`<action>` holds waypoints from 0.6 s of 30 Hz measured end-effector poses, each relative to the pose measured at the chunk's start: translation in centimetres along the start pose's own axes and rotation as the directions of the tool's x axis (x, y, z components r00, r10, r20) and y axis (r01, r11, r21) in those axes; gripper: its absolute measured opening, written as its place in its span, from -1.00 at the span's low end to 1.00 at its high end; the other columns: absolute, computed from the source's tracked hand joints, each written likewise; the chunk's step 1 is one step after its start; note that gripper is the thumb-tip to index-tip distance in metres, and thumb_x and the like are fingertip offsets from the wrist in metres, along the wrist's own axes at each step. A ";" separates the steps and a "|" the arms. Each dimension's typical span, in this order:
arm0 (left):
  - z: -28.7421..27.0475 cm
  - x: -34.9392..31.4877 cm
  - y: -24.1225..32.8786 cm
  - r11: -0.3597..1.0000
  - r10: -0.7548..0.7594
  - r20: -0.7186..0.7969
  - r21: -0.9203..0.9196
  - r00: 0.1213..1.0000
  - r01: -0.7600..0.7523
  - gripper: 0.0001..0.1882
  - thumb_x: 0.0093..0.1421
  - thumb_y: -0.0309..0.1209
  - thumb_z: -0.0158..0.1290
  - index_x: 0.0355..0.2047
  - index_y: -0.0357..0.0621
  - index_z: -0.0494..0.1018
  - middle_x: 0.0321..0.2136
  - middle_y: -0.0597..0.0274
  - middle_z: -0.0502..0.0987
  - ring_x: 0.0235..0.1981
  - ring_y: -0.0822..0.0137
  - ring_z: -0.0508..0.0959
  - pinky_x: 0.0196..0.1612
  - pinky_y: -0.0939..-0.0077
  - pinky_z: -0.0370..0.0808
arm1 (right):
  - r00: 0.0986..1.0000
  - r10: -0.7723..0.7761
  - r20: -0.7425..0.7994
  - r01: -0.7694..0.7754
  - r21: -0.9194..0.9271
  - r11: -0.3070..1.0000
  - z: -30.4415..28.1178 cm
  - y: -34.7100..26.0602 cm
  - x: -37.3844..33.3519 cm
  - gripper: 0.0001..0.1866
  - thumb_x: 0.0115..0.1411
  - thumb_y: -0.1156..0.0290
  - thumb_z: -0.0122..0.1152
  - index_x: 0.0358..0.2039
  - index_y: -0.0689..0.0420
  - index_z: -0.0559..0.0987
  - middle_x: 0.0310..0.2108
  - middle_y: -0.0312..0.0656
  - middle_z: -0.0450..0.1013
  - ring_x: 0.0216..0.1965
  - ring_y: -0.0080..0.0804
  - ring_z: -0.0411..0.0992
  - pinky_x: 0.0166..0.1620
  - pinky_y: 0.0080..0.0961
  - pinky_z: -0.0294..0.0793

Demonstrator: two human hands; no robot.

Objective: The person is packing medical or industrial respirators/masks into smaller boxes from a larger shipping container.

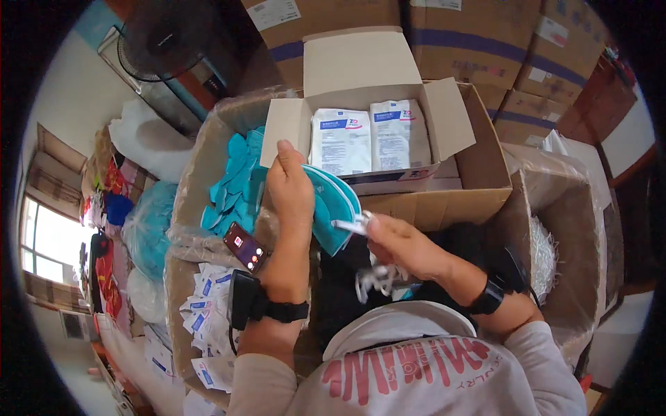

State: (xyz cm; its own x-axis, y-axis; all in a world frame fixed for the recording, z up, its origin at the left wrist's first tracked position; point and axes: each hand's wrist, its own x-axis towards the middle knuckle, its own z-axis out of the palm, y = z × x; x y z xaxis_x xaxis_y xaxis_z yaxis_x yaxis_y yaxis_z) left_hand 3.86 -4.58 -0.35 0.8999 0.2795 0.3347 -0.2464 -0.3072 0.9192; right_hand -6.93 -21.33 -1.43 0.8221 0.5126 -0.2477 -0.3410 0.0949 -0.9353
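Note:
My left hand (290, 184) is closed on a teal face mask (331, 215), folded, with white curved edges; there may be more than one layer in the stack. My right hand (401, 244) pinches white elastic straps (352, 224) against the mask's right edge. More loose straps (378, 283) hang below the right fingers, slightly blurred. Left of my left hand, a pile of teal masks (232, 184) lies in a large plastic-lined carton. Just beyond both hands stands an open white box (361, 59) holding white and blue packets (341, 142) upright.
A phone (244, 247) with a lit screen rests by my left forearm. Below it lie many printed packets (208, 305). To the right, a lined carton (565, 249) holds white straps (543, 260). Stacked brown cartons (472, 48) and a fan (158, 45) stand behind.

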 end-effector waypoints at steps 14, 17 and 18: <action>1.6 3.0 2.0 0.995 0.098 0.073 -0.012 0.993 -0.097 -0.41 0.26 -0.06 -0.27 -0.64 -0.38 0.37 -0.74 0.11 0.40 -0.64 0.34 0.36 -0.51 0.41 0.31 | 0.433 -0.755 0.492 0.824 -0.555 0.112 4.6 -6.3 2.6 -0.83 -0.03 0.44 0.14 -0.40 0.19 0.41 -0.49 -0.14 0.33 -0.43 -0.14 0.34 -0.37 -0.33 0.32; 2.6 3.6 4.2 0.975 0.216 -0.026 -0.037 0.976 -0.217 -0.42 0.25 -0.09 -0.25 -0.65 -0.39 0.37 -0.74 0.11 0.40 -0.65 0.32 0.37 -0.51 0.41 0.31 | 0.460 -0.768 0.445 0.786 -0.607 0.119 4.7 -7.1 1.9 -0.83 -0.04 0.46 0.13 -0.40 0.19 0.41 -0.52 -0.14 0.32 -0.46 -0.14 0.33 -0.39 -0.33 0.31; 3.2 3.8 4.4 0.977 0.191 0.002 -0.094 0.982 -0.190 -0.43 0.25 -0.10 -0.25 -0.65 -0.39 0.38 -0.73 0.08 0.42 -0.64 0.26 0.39 -0.50 0.39 0.32 | 0.478 -0.773 0.417 0.755 -0.644 0.119 4.4 -7.3 1.6 -0.83 -0.05 0.46 0.13 -0.40 0.19 0.41 -0.52 -0.14 0.31 -0.47 -0.13 0.33 -0.40 -0.33 0.31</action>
State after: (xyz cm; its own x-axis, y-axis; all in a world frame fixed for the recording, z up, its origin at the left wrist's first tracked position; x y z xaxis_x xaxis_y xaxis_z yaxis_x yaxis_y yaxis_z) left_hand 7.40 -7.79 4.28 0.8370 0.2136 0.5038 -0.4458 -0.2676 0.8542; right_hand -5.12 -17.49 6.12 0.4663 0.5272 0.7104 0.8741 -0.1513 -0.4616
